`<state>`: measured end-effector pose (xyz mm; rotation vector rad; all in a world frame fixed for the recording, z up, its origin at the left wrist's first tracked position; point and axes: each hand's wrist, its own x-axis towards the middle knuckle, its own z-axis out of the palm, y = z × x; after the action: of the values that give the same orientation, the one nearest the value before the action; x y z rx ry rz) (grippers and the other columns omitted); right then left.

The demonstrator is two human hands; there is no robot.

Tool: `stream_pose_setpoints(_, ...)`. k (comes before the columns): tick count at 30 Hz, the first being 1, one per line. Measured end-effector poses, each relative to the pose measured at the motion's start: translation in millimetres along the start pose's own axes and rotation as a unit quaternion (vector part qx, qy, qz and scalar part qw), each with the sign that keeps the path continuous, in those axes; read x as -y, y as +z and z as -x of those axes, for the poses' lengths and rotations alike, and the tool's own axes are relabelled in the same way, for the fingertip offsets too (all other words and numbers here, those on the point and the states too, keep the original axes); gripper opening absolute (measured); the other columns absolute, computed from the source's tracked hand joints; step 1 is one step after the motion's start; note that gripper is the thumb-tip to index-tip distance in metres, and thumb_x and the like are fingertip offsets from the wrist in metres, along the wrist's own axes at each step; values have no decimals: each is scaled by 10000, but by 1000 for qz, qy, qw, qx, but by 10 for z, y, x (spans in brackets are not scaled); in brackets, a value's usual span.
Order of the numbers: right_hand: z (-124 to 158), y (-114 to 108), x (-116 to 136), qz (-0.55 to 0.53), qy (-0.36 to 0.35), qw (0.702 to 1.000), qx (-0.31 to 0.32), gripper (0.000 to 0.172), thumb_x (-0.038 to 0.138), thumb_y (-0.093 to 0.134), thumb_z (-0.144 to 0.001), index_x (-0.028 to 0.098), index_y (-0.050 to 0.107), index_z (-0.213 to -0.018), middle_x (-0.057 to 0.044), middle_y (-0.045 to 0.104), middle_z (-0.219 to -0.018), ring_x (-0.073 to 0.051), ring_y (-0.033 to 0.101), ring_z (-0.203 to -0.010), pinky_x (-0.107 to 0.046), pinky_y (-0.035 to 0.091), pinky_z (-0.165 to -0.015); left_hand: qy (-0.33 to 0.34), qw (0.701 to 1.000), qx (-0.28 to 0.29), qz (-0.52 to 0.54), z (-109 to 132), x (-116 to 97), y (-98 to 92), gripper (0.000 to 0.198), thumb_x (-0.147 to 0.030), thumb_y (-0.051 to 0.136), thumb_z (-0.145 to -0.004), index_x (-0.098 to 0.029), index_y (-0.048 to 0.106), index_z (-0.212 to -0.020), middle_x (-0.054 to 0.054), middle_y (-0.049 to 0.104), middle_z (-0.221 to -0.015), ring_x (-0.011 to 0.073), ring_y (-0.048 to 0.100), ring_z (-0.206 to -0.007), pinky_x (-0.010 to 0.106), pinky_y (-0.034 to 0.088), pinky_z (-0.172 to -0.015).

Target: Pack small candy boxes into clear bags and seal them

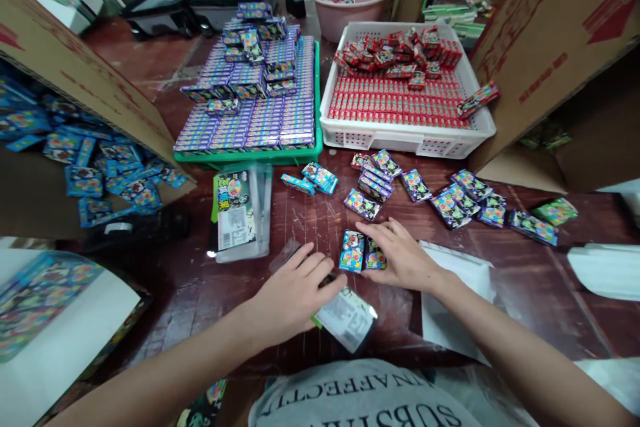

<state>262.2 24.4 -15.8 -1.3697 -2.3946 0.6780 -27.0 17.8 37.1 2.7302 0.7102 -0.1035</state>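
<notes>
My left hand (300,287) is closed on a clear plastic pouch (347,320) with a printed label, lying tilted on the table before me. Its fingers hide the pouch's upper part. Beside it, my right hand (403,257) has thumb and fingers around a small purple box (375,255), which the hand partly covers. Against that box stands a small blue box (352,251), face up. More purple boxes (375,183) lie just beyond the right hand. To the left, other clear pouches with a black and green card (235,210) lie stacked.
A green tray (240,159) holds rows of purple boxes, and a white crate (405,140) holds red ones. Cardboard cartons stand left (95,80) and right (540,40). Further back is a pink basin (345,13). Loose boxes (453,203) and white paper (455,287) lie right.
</notes>
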Motion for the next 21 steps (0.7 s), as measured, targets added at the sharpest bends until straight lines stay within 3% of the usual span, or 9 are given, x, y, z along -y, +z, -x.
stream_pose_setpoints(3,55,-146,10,20,43,996,-70,828,510,701,-843,234,345,-1538,-123,565,-1419,-336,514,-1261,-591,332,-1133,-114,993,-22,13,90,-85,10,788,-445,810,-688,-152,539,-1368,163,586,-1308,383,531,-1184,542,411,-1043)
stream_pose_setpoints(6,90,-232,18,58,76,994,-54,804,587,665,-856,236,384,-1522,-126,561,-1430,-366,514,-1223,-568,424,-1020,-203,978,-27,40,260,-145,86,778,-455,821,-669,-128,564,-1326,164,589,-1310,363,539,-1148,515,438,-1000)
stream_pose_setpoints(9,52,-131,100,93,59,994,7,845,655,655,-839,241,388,-1525,-127,553,-1455,-392,511,-1205,-592,421,-977,-238,969,-16,67,448,-172,237,871,-469,855,-627,-146,542,-1374,156,590,-1309,358,540,-1156,501,439,-1002)
stream_pose_setpoints(13,-53,181,268,93,59,994,2,996,708,671,-800,181,306,-1562,-165,448,-1548,-409,472,-1257,-598,396,-1004,-272,960,-38,58,643,-179,460,956,-483,864,-645,-214,463,-1470,148,548,-1371,370,508,-1222,503,411,-1021)
stream_pose_setpoints(18,-84,363,315,74,37,996,-33,745,555,638,-887,154,430,-1478,-148,532,-1454,-359,474,-1240,-522,393,-1043,-300,950,-70,56,730,-205,613,980,-596,839,-654,-198,447,-1458,146,556,-1372,364,502,-1228,509,383,-1028)
stream_pose_setpoints(21,-14,314,329,87,56,989,-110,697,546,662,-869,154,488,-1420,-145,562,-1398,-349,492,-1199,-516,402,-1022,-329,937,-104,44,723,-225,617,881,-525,821,-694,-193,460,-1425,138,558,-1363,350,507,-1216,503,388,-1014)
